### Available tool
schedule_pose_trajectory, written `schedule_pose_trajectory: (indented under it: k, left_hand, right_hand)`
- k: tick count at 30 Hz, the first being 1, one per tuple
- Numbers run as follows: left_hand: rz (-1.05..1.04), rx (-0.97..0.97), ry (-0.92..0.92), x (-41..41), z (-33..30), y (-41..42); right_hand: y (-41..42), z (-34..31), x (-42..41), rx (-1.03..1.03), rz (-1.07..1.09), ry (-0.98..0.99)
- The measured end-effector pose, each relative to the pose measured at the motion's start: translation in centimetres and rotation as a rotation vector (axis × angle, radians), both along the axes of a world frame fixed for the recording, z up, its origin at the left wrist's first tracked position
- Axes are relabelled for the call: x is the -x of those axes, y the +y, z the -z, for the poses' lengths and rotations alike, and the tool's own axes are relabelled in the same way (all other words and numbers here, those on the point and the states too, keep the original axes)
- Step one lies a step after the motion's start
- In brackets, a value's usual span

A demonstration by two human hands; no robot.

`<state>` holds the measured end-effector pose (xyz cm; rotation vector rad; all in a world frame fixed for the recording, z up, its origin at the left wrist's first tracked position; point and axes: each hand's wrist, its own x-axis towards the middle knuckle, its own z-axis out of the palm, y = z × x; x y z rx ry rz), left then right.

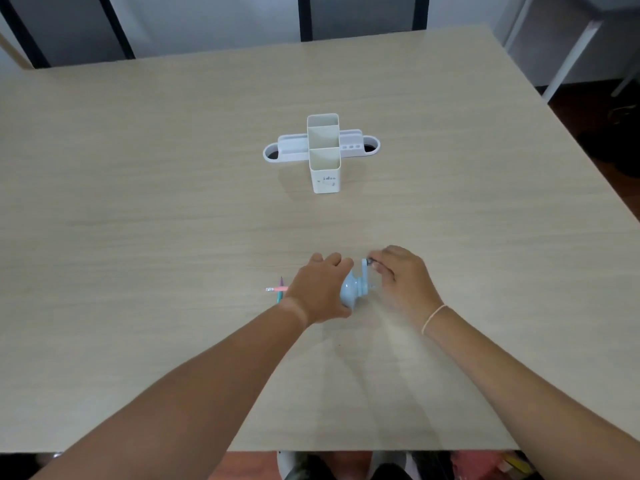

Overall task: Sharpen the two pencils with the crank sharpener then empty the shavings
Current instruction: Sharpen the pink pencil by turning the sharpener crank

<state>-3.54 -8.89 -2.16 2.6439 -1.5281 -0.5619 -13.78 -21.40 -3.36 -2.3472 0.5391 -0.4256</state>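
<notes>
While the left hand (320, 289) wraps the blue sharpener (349, 292) near the table's (138, 202) front edge and the right hand (401, 275) pinches its crank (367, 263), hard cranking could tip the sharpener or snap the pink pencil (277, 289) crossing the other one (280, 291).

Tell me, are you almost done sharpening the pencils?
Not yet. The left hand holds the blue sharpener steady while the right hand pinches its crank, so sharpening is in hand. The pink pencil sticks out from behind the left hand, crossing a blue pencil on the table; their tips are too small to judge. Emptying the shavings is left.
</notes>
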Motion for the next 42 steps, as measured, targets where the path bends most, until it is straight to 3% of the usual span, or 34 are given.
schedule_pose_trajectory:
  k: [6, 10, 14, 18, 22, 25, 29, 33, 37, 39, 42]
  left_hand:
    - [0.012, -0.008, -0.018, 0.0, -0.1, 0.0]
    - [0.012, -0.016, -0.007, 0.1, -0.2, 0.0]
    - [0.004, -0.006, 0.003, 0.0, -0.2, 0.0]
    - [0.005, -0.013, -0.020, 0.0, -0.1, -0.2]
    - [-0.007, -0.012, -0.013, 0.2, -0.2, -0.1]
    - [-0.006, 0.002, 0.005, 0.0, -0.2, -0.1]
    - [-0.001, 0.017, 0.010, -0.3, 0.3, -0.1]
    - [0.006, 0.008, -0.018, -0.3, 0.3, -0.2]
    - [0.009, -0.012, -0.016, -0.1, -0.1, 0.0]
    - [0.006, -0.008, -0.014, -0.1, -0.1, 0.0]
    - [0.002, -0.016, -0.005, -0.1, -0.1, -0.1]
  right_hand:
    - [0.7, 4.7, 0.8, -0.042, -0.067, 0.300]
    - [3.4, 2.5, 5.1, -0.077, -0.098, 0.141]
    - [1.4, -0.6, 2.0, -0.022, -0.041, -0.069]
    - [-1.2, 1.4, -1.7, -0.063, -0.014, 0.161]
    - [1.5, 4.4, 2.0, -0.081, -0.074, 0.264]
    - [3.3, 2.5, 4.9, -0.104, -0.095, 0.138]
    - [1.5, -0.2, 2.1, -0.055, -0.003, -0.058]
    - [-1.2, 1.6, -1.8, -0.077, 0.028, 0.047]
    - [0.7, 4.9, 0.5, -0.037, -0.044, 0.251]
    - [2.1, 4.9, 2.8, -0.045, -0.076, 0.238]
    - [3.4, 2.2, 4.8, -0.073, -0.089, 0.061]
